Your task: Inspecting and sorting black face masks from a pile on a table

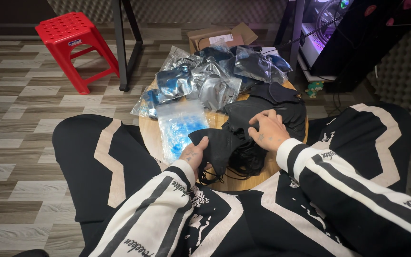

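A person's left hand (195, 153) pinches one black face mask (217, 143) at the near edge of a small round wooden table (149, 129), while the right hand (268, 128), fingers curled, presses on the dark mask pile (272, 112) just behind. Separating cleanly likely means freeing tangled ear loops first. Clear packets (205, 76) crowd the table's far side; a red stool (74, 43) stands beyond.

Black masks (243, 138) heaped on a light wooden surface (151, 131). Clear bags (205, 76), some tinted blue. Red stool (74, 43) with dotted top. Grey-brown plank floor (20, 143). Cream sleeves (158, 209) with black stripes.
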